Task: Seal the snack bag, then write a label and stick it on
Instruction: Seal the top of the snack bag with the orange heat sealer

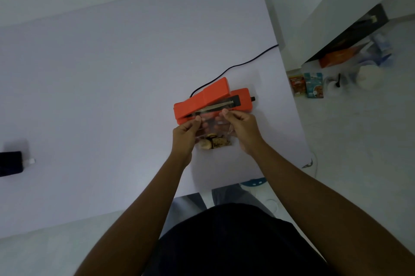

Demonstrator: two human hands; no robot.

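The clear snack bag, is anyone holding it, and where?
Yes. Both hands hold the snack bag near its top: left hand at the left edge, right hand at the right.

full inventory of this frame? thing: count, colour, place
table: 1, white, fills the left and centre
heat sealer: 1, orange, on the table, lid raised
cord: 1, dark, from the sealer to the table's far edge
snack bag: 1, clear, snacks at its bottom, top edge at the sealer
dark object: 1, black, table's left edge
boxes: several, mixed colours, floor on the right
left hand: pinching the bag
right hand: pinching the bag
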